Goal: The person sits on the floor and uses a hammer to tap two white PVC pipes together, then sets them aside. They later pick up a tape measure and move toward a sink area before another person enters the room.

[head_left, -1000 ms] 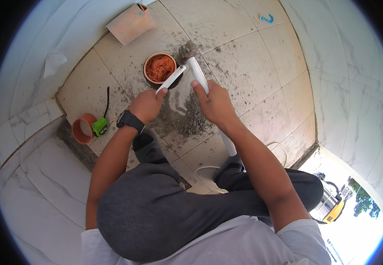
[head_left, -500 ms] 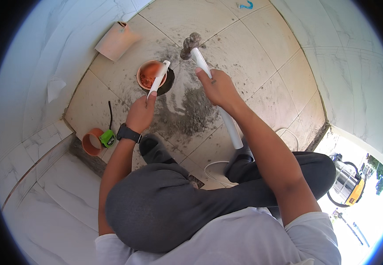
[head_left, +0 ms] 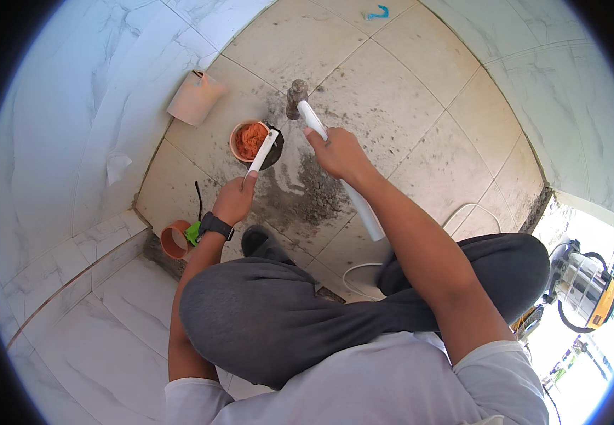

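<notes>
My right hand [head_left: 342, 152] is closed round the white handle of a hammer [head_left: 311, 117], whose dirty metal head hangs over the floor, beyond and right of a pipe. The orange pipe [head_left: 234, 144] opens upward from a dark hole in the tiles. Crumpled orange material [head_left: 251, 139] fills its mouth. My left hand [head_left: 236, 200] grips a flat white tool [head_left: 262, 154] with a small hole near its far end, which crosses the pipe's right rim. Whether it touches the rim I cannot tell, and its near end is hidden in my fingers.
A pinkish cut pipe piece [head_left: 195, 100] lies by the left wall. An orange pipe ring [head_left: 171, 244] and a green tape measure [head_left: 192, 232] are near my left wrist. Grey rubble [head_left: 321, 198] covers the middle tiles. A cable and a vacuum cleaner [head_left: 584, 292] are at right.
The hammer head has come nearer to the pipe. The white tool has shifted slightly toward me over the rim. The whole view has also moved a little.
</notes>
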Tool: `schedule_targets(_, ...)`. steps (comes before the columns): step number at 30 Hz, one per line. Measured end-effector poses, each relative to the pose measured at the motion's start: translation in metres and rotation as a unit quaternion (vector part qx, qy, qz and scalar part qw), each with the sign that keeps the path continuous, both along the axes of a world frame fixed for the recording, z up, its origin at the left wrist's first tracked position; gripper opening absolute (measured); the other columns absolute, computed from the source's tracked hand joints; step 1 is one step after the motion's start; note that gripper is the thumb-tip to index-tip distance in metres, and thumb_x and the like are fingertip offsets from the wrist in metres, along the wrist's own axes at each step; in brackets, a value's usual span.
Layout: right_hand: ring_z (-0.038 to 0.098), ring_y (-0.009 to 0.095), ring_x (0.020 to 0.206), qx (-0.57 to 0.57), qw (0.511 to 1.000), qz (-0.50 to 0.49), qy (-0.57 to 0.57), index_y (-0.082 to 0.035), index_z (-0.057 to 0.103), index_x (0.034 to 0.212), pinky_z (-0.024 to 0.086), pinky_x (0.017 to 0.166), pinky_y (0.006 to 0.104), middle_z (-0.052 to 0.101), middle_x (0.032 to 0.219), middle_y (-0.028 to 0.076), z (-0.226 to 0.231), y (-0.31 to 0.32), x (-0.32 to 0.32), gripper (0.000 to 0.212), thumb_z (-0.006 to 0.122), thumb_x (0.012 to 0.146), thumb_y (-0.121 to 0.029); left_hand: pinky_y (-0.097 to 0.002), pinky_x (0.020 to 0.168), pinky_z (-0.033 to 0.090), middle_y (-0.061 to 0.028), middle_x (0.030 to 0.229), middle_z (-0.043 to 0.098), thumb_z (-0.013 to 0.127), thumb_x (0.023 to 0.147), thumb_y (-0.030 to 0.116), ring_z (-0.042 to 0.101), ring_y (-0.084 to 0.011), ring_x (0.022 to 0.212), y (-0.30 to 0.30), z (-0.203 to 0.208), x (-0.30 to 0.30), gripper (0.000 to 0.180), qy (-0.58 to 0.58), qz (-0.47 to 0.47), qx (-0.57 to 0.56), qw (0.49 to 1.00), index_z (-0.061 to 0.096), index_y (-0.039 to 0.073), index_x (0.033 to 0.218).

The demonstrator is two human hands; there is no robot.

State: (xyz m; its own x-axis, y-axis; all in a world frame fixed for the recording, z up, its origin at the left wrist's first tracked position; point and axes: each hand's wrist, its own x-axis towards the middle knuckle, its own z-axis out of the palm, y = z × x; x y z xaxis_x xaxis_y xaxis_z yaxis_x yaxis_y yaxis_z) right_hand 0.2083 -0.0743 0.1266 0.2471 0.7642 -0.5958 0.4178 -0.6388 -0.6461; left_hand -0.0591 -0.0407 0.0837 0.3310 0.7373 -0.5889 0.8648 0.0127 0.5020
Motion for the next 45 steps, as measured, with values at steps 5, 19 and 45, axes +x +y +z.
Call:
schedule_targets(5,0.068,0.04,0.075,-0.016,1.0,-0.02,0.008,0.009,0.065,0.088,0.052,0.067,0.0468,0.066,0.077,0.027,-0.002,-0.007,0.01,0.061,0.05,0.095,-0.049,-0.0497,0.068,0.045,-0.028,0.074,0.06,0.035,0.1,0.054,0.059,-0.045,0.074,0.0,-0.019,0.028,0.068,0.049,-0.007,0.084,0.995,0.061,-0.006,0.08)
schedule_targets(19,0.067,0.043,0.08,-0.001,0.998,-0.048,-0.031,0.01,0.064,0.091,0.053,0.071,0.0484,0.066,0.083,0.029,-0.037,-0.019,0.032,0.061,0.05,0.094,-0.05,-0.0464,0.061,0.043,-0.0196,0.068,0.058,0.035,0.099,0.055,0.055,-0.0392,0.063,-0.003,-0.01,0.004,0.066,0.01,-0.004,0.03,0.999,0.06,-0.002,0.077)
schedule_targets(45,0.064,0.03,0.052,0.015,0.996,-0.042,-0.075,0.007,0.06,0.082,0.051,0.051,0.0421,0.062,0.061,0.019,-0.045,-0.015,0.04,0.058,0.05,0.095,-0.048,-0.0479,0.066,0.044,-0.023,0.067,0.059,0.035,0.099,0.056,0.058,-0.0408,0.067,0.028,0.022,-0.032,0.071,0.099,-0.097,-0.037,0.99,0.06,-0.005,0.073)
